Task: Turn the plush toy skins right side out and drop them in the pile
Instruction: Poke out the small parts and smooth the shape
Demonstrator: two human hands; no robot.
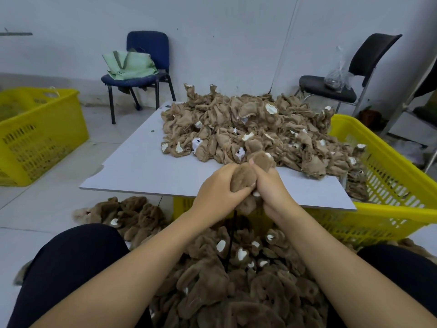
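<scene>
I am squeezing the fuzzy brown toy skin (243,178) with my left hand (218,185) and right hand (272,185), pushing slowly so every bit pops out.

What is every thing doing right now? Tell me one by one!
left hand: grips the held skin
right hand: grips the held skin
held skin: fuzzy side out, between both hands
skins on the board: inside out, heaped
floor pile: fuzzy side out, heaped
right yellow crate: holds some skins
blue chair: green bag on its seat
black chair: clear plastic bag on its seat
</scene>
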